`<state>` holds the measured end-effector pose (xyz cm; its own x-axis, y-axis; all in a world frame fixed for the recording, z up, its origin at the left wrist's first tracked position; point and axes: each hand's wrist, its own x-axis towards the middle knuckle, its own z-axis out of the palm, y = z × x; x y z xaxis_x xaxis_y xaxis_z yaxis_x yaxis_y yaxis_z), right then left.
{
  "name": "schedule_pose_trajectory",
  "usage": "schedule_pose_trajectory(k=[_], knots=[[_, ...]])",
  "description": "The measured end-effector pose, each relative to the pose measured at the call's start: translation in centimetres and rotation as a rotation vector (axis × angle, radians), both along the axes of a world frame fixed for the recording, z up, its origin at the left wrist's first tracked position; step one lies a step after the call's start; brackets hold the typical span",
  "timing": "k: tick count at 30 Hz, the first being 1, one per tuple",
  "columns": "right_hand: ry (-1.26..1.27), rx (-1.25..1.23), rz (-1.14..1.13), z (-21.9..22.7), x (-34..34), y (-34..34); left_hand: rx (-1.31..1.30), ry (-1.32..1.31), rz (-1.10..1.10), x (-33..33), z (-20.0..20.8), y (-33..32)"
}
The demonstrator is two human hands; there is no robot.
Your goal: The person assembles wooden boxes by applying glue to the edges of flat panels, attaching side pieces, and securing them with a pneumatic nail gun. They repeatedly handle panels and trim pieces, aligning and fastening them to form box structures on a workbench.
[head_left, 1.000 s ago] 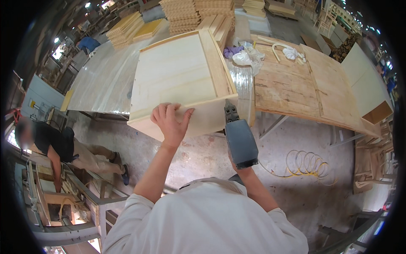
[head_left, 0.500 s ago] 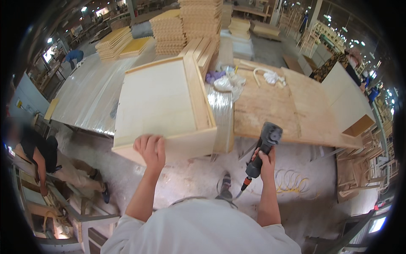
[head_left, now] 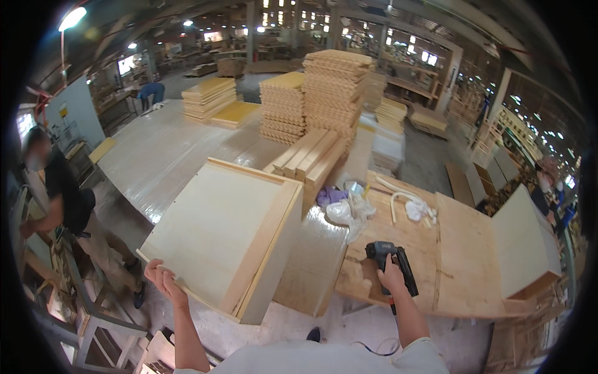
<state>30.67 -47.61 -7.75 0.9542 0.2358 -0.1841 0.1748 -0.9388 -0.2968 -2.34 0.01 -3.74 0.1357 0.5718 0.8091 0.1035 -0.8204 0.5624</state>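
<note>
Workshop background is showing stacked boards and lamps. Far left, a co-worker in a dark top (head_left: 73,196) is standing by a wooden frame. Next, a film-covered table (head_left: 149,149) is reaching back toward board stacks (head_left: 336,93). Left hand (head_left: 167,283) is touching the near-left edge of a pale wooden box (head_left: 215,218); fingers are lying close together, can't tell if they're pinching. Box is sitting tilted, near centre-left. Behind it, wood strips (head_left: 308,153) are lying in a pile. Right of that, a purple cloth (head_left: 331,196) and a clear plastic bag (head_left: 352,212) are lying together. Right hand (head_left: 392,275) is gripping a dark handheld tool (head_left: 381,249), fingers wrapping its handle, above the plywood table (head_left: 467,249); contact unclear. Far right, a white open box (head_left: 523,255) is standing.
</note>
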Motion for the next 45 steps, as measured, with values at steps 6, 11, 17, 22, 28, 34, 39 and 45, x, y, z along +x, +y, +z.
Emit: schedule_pose_trajectory(k=[6,11,17,22,28,34,39,45], knots=[[-0.327,0.017,0.054,-2.7,3.9,1.6,-0.645,-0.503,-0.162,1.7,0.5,-4.6],[-0.045,1.081,0.096,-3.2,5.6,11.1,-0.829,-0.771,-0.359,3.2,1.1,-5.6],[0.259,1.595,-0.067,-2.2,5.2,26.7,-0.602,-0.596,-0.367,2.3,-0.4,-3.5],[0.198,1.655,-0.181,-2.4,5.6,31.9,-0.56,-0.462,-0.394,0.1,-1.6,-2.0],[0.138,1.828,-0.064,-0.9,1.3,33.0,-1.092,-0.546,-0.296,-2.9,2.0,-1.5],[0.057,1.861,-0.081,1.2,-0.3,30.3,-0.907,-0.489,-0.265,-3.4,2.8,0.2],[0.069,2.263,0.029,5.1,3.2,23.3,-0.697,-0.452,-0.343,-0.1,9.1,-3.2],[0.151,2.929,0.174,7.4,4.8,6.1,-0.564,-0.47,-0.821,8.0,16.3,-14.3]])
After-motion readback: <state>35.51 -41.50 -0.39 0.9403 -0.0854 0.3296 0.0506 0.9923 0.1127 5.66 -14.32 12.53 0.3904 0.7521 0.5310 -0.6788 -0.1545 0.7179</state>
